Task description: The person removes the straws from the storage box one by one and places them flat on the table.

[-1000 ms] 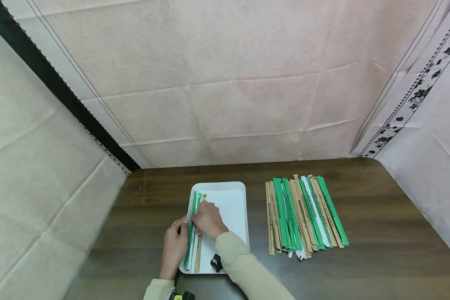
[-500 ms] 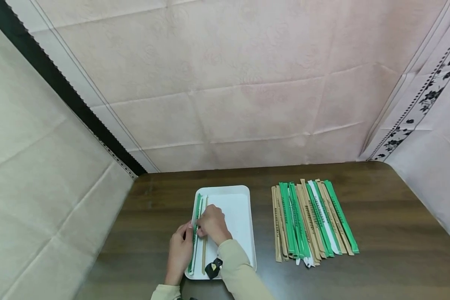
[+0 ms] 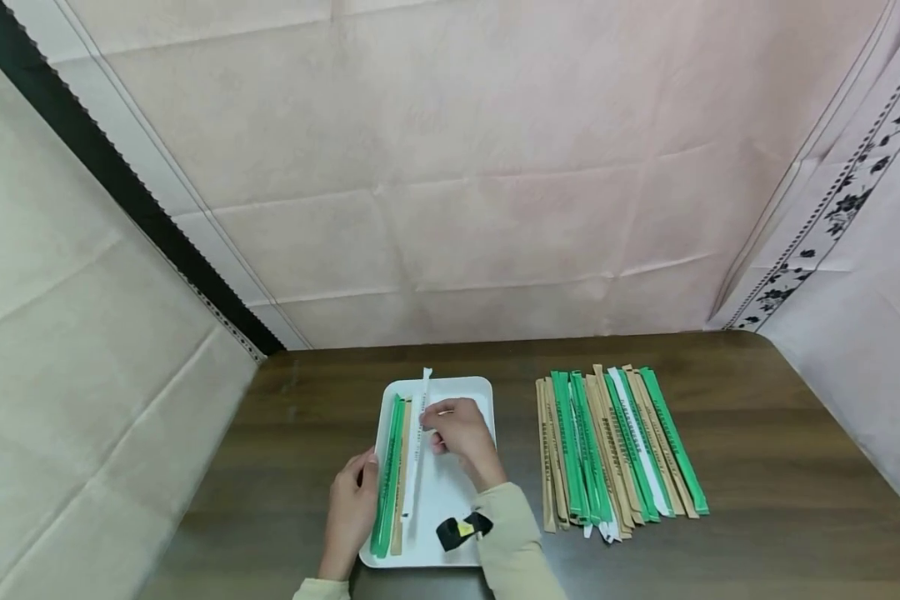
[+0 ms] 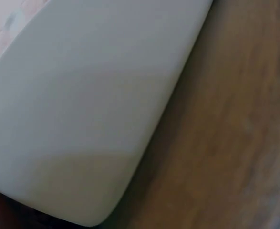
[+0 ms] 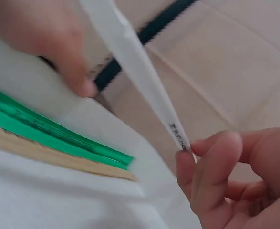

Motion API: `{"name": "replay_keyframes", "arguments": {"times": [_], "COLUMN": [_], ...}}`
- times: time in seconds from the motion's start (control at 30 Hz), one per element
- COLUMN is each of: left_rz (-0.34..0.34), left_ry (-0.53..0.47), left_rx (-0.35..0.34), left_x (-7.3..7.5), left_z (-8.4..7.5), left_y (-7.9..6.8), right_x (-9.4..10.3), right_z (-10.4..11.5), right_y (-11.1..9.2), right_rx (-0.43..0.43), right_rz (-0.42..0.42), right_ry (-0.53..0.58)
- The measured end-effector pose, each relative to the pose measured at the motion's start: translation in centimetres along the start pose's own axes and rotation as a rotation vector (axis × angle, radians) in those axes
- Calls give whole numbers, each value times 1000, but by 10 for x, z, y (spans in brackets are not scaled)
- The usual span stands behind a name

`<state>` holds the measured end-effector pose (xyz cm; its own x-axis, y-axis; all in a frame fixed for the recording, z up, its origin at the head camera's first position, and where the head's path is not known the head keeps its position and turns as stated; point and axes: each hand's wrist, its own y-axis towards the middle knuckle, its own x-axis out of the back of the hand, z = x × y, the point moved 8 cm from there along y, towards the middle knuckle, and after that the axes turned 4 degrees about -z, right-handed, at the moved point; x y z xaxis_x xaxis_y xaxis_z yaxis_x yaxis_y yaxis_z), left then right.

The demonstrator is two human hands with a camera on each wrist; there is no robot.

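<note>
My right hand [image 3: 461,433] pinches a white-wrapped pair of chopsticks [image 3: 416,450] between thumb and fingertips, over the white tray [image 3: 457,517]. In the right wrist view, my right hand [image 5: 230,176] holds that slim white wrapper [image 5: 144,71] near its printed end, and it slants up and away. Green-wrapped chopsticks [image 3: 387,483] lie along the tray's left side, with a tan-wrapped pair [image 3: 401,492] beside them. My left hand [image 3: 352,500] rests at the tray's left rim with its fingers loosely bent. The left wrist view shows mostly the tray's pale wall [image 4: 92,109].
To the right of the tray, a row of green, tan and white wrapped chopsticks [image 3: 615,450] lies side by side on the brown wooden table [image 3: 765,467]. Pale cloth [image 3: 495,208] hangs behind the table and on both sides.
My right hand has moved right and a little up from the tray's left side, now holding the white-wrapped chopsticks apart from the others. The left hand stays at the left rim.
</note>
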<state>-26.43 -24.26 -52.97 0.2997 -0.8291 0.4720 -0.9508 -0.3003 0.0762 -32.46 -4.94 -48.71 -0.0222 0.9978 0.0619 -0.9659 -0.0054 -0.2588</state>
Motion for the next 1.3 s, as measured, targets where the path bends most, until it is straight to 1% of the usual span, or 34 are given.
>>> {"name": "replay_keyframes", "arguments": {"times": [0.1, 0.2, 0.3, 0.37, 0.43, 0.53, 0.63, 0.8, 0.93, 1.13, 1.2, 1.27, 1.3], "left_rz": [25, 48, 56, 59, 69, 77, 81, 91, 84, 74, 77, 75, 70], "left_ry": [17, 31, 41, 52, 55, 56, 60, 56, 62, 52, 44, 43, 43], "left_rx": [34, 59, 62, 78, 83, 87, 77, 71, 68, 65, 62, 59, 59], "left_x": [0, 1, 6, 9, 10, 10, 9, 4, 7, 7, 6, 6, 7], "left_z": [0, 0, -3, 1, 3, 3, 1, 0, 1, -1, -3, -4, -5], "left_y": [0, 0, 3, 1, 1, 2, 3, 3, 5, 3, 2, 1, 1], "right_x": [25, 54, 86, 108, 134, 175, 214, 265, 284, 299, 300, 294, 287], "right_z": [3, 3, 5, -3, -12, -22, -28, -34, -35, -28, -22, -16, -12], "right_y": [-4, -5, -3, -3, -4, -7, -10, -14, -12, -11, -11, -12, -14], "right_rx": [13, 26, 34, 20, 3, -6, -1, -10, -18, 26, 42, 57, 64], "right_rz": [4, 0, -22, -52, -96, -159, -207, -249, -242, -237, -237, -218, -200], "right_ry": [34, 76, 134, 151, 143, 81, 7, -155, -279, -399, -414, -373, -335]}}
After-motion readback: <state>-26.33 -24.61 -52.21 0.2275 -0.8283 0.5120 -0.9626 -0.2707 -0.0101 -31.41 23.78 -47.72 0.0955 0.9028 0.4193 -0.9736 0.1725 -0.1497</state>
